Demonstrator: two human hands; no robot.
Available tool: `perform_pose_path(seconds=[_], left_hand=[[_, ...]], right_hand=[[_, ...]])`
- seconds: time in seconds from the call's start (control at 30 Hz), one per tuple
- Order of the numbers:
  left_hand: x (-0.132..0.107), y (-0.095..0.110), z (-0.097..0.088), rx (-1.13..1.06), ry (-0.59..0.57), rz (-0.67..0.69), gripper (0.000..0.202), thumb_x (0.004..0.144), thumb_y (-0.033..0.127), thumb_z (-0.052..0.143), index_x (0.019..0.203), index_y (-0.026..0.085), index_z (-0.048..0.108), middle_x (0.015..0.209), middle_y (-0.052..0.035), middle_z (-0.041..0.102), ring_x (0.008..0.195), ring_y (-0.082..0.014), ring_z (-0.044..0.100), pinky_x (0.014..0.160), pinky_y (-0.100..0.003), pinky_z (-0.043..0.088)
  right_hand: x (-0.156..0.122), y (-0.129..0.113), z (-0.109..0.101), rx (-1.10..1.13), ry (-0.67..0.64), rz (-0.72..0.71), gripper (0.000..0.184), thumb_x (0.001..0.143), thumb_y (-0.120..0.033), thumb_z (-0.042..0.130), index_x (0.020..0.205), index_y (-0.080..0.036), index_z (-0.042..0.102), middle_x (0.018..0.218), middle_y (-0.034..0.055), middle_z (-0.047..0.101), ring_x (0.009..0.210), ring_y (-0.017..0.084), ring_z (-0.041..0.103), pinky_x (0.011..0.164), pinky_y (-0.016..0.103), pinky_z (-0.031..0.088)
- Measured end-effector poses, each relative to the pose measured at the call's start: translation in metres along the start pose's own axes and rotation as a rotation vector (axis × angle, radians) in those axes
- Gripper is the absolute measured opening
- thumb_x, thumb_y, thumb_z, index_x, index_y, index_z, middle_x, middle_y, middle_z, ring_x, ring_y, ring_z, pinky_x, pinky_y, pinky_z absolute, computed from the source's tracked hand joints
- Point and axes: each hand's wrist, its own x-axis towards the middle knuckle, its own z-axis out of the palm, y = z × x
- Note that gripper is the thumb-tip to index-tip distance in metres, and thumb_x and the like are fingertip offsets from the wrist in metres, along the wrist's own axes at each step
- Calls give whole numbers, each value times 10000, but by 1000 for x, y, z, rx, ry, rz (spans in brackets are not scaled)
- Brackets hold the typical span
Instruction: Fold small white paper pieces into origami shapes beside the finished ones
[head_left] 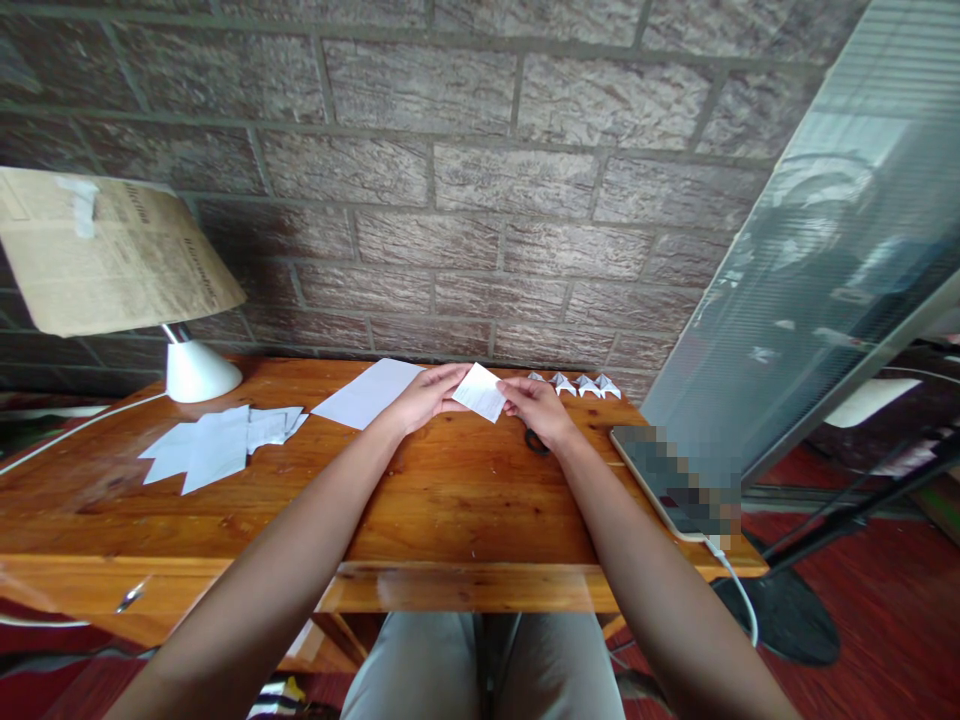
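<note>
At the centre of the frame, the left hand and right hand pinch a small, white, squarish paper piece, apparently positioning it; the next move likely calls for a steady, even hold.

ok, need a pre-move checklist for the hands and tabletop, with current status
1. Paper square gripped at both sides by left hand and right hand: ok.
2. Creases on the square: cannot tell, too small.
3. Folded pieces standing apart from the paper square: ok.
4. Loose sheets squared into one stack: not ok, fanned out.
5. Black looped item fully in sight: not ok, partly behind the right hand.
</note>
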Motion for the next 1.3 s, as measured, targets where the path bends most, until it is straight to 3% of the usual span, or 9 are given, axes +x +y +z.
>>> perform_pose_path(seconds=[0.33,0.63,0.87,1.0,1.17,1.3], left_hand=[[-6,7,3,-60,-57,-38,426,746,335,748,1151,234,662,1152,-100,674,933,-208,663,738,-329,558],[-7,9,7,-55,-41,-54,389,716,336,764,1073,201,689,1076,-109,702,886,-206,669,683,-289,545],[-9,12,9,-58,-83,-49,393,732,334,751,1095,198,684,1179,-125,671,938,-216,664,695,-289,538],[-8,10,8,-50,-72,-57,364,750,313,739,1088,190,685,1165,-124,677,901,-196,667,706,-284,535],[-7,6,7,-77,-107,-18,384,771,290,725,1143,220,657,1252,-108,638,955,-187,658,751,-280,531],[-7,4,6,-75,-130,10,401,773,304,726,1158,233,642,1282,-103,622,996,-201,652,781,-297,527]], right_hand=[[-6,-4,4,-2,-80,50,356,670,-487,768,870,-196,718,716,-4,675,604,76,568,564,183,448],[-8,-3,7,-72,-102,45,370,708,-509,729,901,-195,702,753,3,682,631,85,594,555,177,457],[-9,-1,9,-86,-106,33,359,717,-504,717,895,-194,688,725,1,679,607,89,590,554,195,469],[-10,-2,13,-74,-65,-23,363,689,-472,745,913,-200,657,734,-2,682,596,104,587,558,228,487],[-8,-3,14,-37,75,-119,381,627,-430,792,867,-202,601,753,-4,673,633,129,592,531,234,471],[-5,-2,13,-49,72,-147,363,633,-456,781,831,-203,611,752,1,668,634,135,579,537,243,459]])
